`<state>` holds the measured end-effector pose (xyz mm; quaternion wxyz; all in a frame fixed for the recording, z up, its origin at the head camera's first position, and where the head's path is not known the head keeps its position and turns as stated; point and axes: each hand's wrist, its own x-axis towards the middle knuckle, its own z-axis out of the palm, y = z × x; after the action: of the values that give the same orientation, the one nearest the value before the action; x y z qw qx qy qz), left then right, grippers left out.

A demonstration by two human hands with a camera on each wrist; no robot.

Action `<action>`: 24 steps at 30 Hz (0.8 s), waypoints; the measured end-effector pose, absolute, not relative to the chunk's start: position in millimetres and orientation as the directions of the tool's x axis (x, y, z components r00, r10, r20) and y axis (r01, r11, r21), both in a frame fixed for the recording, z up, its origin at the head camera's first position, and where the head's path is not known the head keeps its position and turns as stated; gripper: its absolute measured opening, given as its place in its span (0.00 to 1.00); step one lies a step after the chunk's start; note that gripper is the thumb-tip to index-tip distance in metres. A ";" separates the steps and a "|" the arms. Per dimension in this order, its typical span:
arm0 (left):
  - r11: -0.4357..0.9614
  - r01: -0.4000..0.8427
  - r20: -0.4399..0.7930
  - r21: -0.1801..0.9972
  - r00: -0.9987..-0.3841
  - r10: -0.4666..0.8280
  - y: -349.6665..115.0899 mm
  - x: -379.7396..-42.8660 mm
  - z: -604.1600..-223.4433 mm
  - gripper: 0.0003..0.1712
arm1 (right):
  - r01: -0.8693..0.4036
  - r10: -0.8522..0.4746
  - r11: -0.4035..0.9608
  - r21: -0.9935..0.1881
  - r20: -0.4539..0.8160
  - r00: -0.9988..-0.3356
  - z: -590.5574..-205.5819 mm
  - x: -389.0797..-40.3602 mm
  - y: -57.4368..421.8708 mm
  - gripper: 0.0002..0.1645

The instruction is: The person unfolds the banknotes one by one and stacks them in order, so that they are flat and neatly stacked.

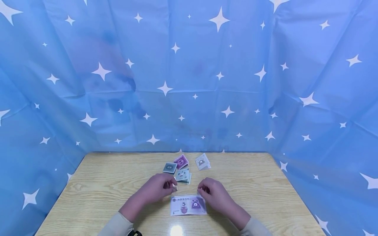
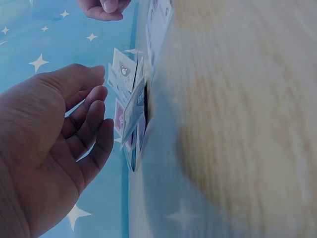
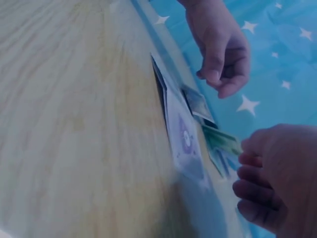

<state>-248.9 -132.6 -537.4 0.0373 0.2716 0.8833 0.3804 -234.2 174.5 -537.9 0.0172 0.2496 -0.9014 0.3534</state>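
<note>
A purple play banknote (image 1: 183, 211) with a 5 and a one-eyed monster lies between the two hands, its crease slightly raised. My left hand (image 1: 156, 188) hovers beyond its left end, fingers loosely curled, with the pale edge of a folded note (image 1: 175, 188) at the fingertips. In the left wrist view a small gap separates that hand (image 2: 64, 124) from a folded note (image 2: 132, 111). My right hand (image 1: 215, 195) is at the banknote's upper right corner, hiding part of that end. Its loosely curled fingers show nothing held in the right wrist view (image 3: 277, 173).
Farther back lie several folded play notes: a dark teal one (image 1: 170, 167), a magenta one (image 1: 181, 160), a pale green one (image 1: 183, 175) and a whitish one (image 1: 202, 161). The wooden table (image 1: 118, 173) meets a blue star-patterned curtain (image 1: 189, 65) at its back and sides.
</note>
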 end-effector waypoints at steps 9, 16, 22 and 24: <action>0.581 0.441 0.186 0.684 -0.875 0.446 -133.9 -255.6 -526.5 0.08 | -0.431 -0.363 0.647 -0.629 0.243 -0.900 -524.9 -248.7 162.0 0.08; 0.592 0.438 0.206 0.676 -0.884 0.419 -133.3 -264.6 -524.6 0.05 | -0.454 -0.344 0.646 -0.614 0.297 -0.891 -518.4 -259.6 151.6 0.07; 0.589 0.443 0.245 0.676 -0.889 0.387 -129.0 -275.6 -526.3 0.06 | -0.430 -0.298 0.658 -0.619 0.310 -0.903 -515.5 -272.5 140.0 0.03; 0.592 0.442 0.250 0.674 -0.890 0.381 -127.2 -279.3 -527.1 0.08 | -0.418 -0.292 0.665 -0.619 0.300 -0.908 -514.3 -276.6 135.8 0.04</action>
<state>-279.3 -127.2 -527.1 -0.0396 0.2308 0.8912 0.3885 -276.6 135.8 -514.3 0.0876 0.1956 -0.9081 0.3598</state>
